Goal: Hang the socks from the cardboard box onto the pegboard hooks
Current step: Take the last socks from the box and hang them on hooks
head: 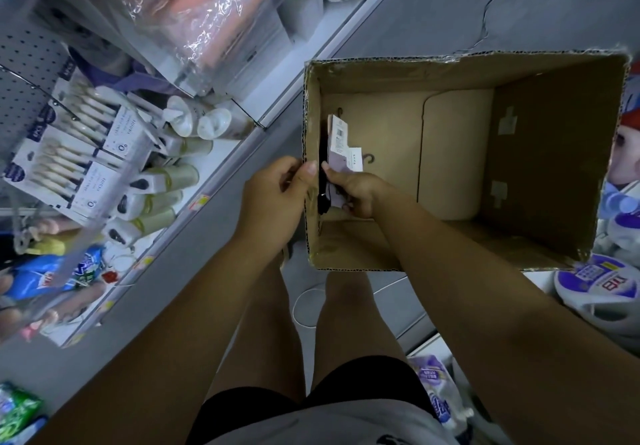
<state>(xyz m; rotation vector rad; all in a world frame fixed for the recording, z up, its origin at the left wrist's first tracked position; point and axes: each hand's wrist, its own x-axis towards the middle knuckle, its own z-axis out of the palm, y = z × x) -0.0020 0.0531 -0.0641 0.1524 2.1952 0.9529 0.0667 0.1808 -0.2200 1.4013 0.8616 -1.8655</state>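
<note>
A bundle of black and pale lilac socks point(341, 153), fitted with white paper labels and small dark hooks, was held upright inside the open brown cardboard box point(554, 167), close against its left wall. The lower part of the bundle was gripped by the right hand point(356, 191), with the fingers curled round it. The left hand point(277, 188) was closed on the rim of that same wall, thumb at the edge and fingers outside. Left of the box, a white shelf point(221, 153) was stocked with pale green bottles point(173, 176) and white boxed packs point(86, 167). Above these, a white perforated pegboard point(20, 63) with thin wire hooks was seen.
</note>
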